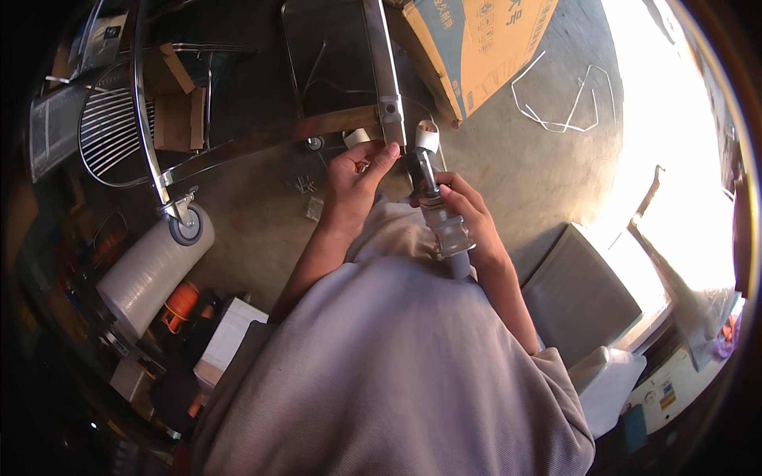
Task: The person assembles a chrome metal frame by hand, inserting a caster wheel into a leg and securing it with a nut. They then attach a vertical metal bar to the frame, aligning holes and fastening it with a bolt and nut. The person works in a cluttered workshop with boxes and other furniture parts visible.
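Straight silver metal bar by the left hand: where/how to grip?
Probably the straight silver bar at its near end, pinched from the near side: it's narrow, the left hand there. A brown rail runs in from the left; the right hand's silver-and-clear tool crowds the right.

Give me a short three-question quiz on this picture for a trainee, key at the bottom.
1. Which hand holds the tool with the clear section?
2. True or false: the left hand is at the near end of the metal post.
3. Fill in: in the picture, the large carton stands to the ____ of the post.

Key: 1. The right hand. 2. True. 3. Right.
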Demonstrator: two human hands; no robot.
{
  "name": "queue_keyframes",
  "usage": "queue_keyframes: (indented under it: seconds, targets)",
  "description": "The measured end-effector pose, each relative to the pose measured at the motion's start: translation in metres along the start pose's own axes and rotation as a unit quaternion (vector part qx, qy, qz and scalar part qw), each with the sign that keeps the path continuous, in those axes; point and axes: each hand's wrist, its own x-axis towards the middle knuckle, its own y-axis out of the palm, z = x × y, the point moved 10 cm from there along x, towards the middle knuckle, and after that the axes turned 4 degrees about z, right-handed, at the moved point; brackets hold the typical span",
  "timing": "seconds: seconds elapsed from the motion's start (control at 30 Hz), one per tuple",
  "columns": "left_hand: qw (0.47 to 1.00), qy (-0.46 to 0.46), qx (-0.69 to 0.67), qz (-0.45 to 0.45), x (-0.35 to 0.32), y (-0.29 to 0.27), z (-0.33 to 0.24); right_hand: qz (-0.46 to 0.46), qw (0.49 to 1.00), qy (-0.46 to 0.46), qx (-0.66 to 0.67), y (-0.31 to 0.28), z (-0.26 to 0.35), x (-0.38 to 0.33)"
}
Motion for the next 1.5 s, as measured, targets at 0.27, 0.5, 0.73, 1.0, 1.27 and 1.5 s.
queue_keyframes:
  seconds: [0.27,0.5,0.73,1.0,1.27,1.5]
  targets:
    - [0.995,-0.071,-0.056,0.053,0.009,0.001,-0.003,-0.059,0.998,0.013,-0.011,0.013,-0.017,0.007]
    - [0.988,-0.094,-0.032,0.115,0.011,0.000,0.003,-0.073,0.996,0.025,0.034,0.030,-0.025,0.001]
    - [0.984,-0.101,0.034,0.143,-0.001,0.006,0.001,-0.110,0.986,0.013,0.122,0.042,-0.024,-0.002]
    - [0.978,-0.108,0.027,0.176,-0.019,0.012,0.005,-0.112,0.983,-0.003,0.145,0.045,-0.020,-0.002]
    - [0.973,-0.121,0.033,0.196,-0.018,0.013,0.007,-0.078,0.984,-0.008,0.160,0.044,-0.025,0.006]
    - [0.982,-0.046,0.092,0.160,-0.001,0.007,-0.005,-0.084,0.989,0.000,0.122,0.046,-0.016,0.000]
